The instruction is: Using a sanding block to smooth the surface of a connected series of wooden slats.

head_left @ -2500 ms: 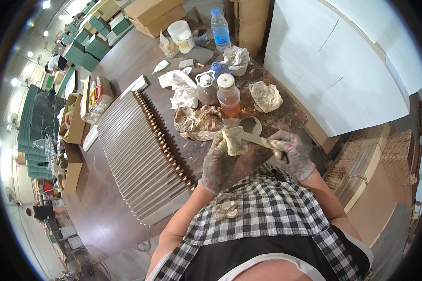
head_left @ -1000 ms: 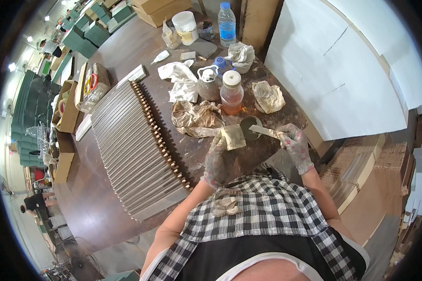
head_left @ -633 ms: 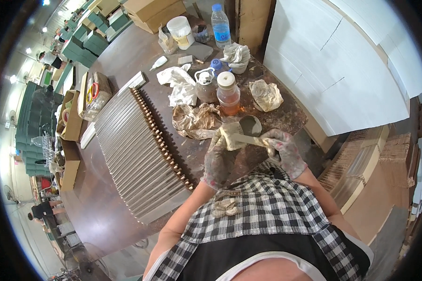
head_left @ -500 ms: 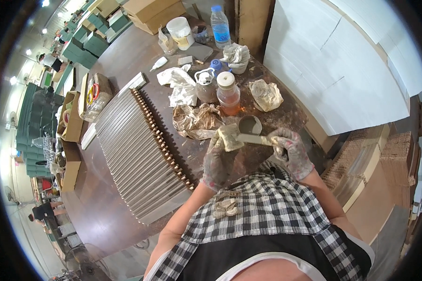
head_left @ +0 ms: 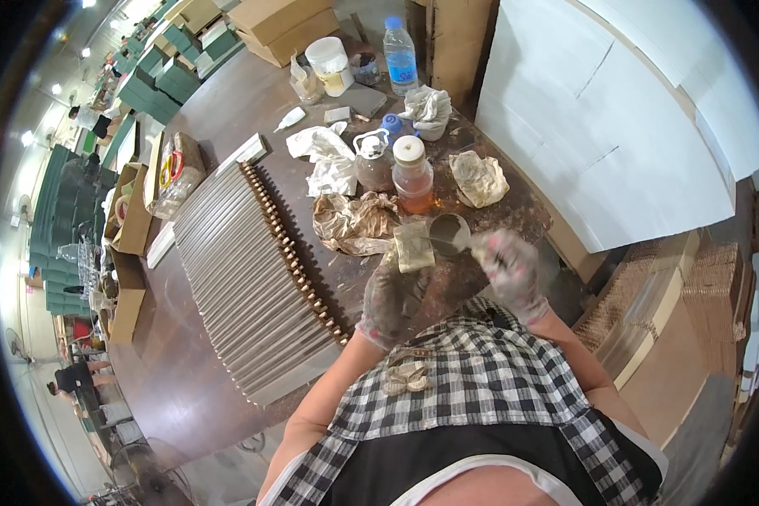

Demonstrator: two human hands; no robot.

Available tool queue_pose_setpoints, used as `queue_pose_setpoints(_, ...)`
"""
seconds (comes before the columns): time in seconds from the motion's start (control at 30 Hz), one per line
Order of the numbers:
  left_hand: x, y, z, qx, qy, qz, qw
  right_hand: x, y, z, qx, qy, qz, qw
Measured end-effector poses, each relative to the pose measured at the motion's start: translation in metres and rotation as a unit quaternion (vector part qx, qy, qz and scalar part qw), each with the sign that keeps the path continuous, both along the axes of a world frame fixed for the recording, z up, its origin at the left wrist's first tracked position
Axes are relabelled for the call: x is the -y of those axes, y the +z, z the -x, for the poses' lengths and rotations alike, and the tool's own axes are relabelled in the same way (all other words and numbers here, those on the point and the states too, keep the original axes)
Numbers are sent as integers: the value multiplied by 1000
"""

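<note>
Between the two gloved hands, just above the checked apron, the fingers of the left hand (head_left: 392,295) are closed around a folded, stained beige cloth pad (head_left: 414,245), which stands up out of the grip; the right hand (head_left: 510,268), blurred, is curled shut on the end of a thin pale stick (head_left: 449,244) that runs leftward to touch the pad; directly behind that stick, just beyond the fingertips, sits a small round grey cup (head_left: 449,232) on the dark brown desk (head_left: 228,110); left of the cup lies a crumpled brown paper wad (head_left: 354,223); farther out from the fingers stand a jar of amber liquid with a white lid (head_left: 412,174) and a clear glass jug with a handle (head_left: 372,162), just beside each other; a second crumpled tan rag (head_left: 479,178) lies to the right of the jar; well to the left of the left hand, a long row of grey metal rods with brown tips (head_left: 253,278) lies side by side across the desk; at the far edge stands a clear plastic water bottle with a blue cap (head_left: 401,57).
</note>
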State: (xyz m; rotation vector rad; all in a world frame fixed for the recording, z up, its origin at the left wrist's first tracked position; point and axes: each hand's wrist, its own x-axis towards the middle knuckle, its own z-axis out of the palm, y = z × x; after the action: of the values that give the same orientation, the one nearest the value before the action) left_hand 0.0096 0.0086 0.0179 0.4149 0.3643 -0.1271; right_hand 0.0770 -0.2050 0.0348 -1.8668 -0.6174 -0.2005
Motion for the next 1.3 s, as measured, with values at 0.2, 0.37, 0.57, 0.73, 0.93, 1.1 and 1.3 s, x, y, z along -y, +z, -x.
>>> queue_pose_setpoints(0.2, -6, 1, 0, 4, 3, -101, 995, 13, 12, 10, 146, 0, 17, 989)
queue_pose_setpoints(0.37, 3, 13, -6, -23, -1, 72, 997, 5, 7, 5, 160, -14, 34, 986)
queue_pose_setpoints(0.57, 0, 17, -2, -17, 29, -11, 999, 7, 12, 7, 27, 49, -140, 989)
queue_pose_setpoints(0.73, 5, 16, -5, -12, -13, -19, 1000, 7, 3, 2, 116, 4, 62, 991)
queue_pose_setpoints(0.93, 1, 27, -3, 22, 16, -26, 999, 12, -7, 17, -63, 30, -184, 980)
queue_pose_setpoints(1.1, 11, 31, -7, 63, 0, -57, 996, 2, -4, 12, -368, 39, -248, 895)
queue_pose_setpoints(1.3, 11, 39, -4, 56, 46, -76, 994, -1, 15, 15, -388, -7, -264, 883)
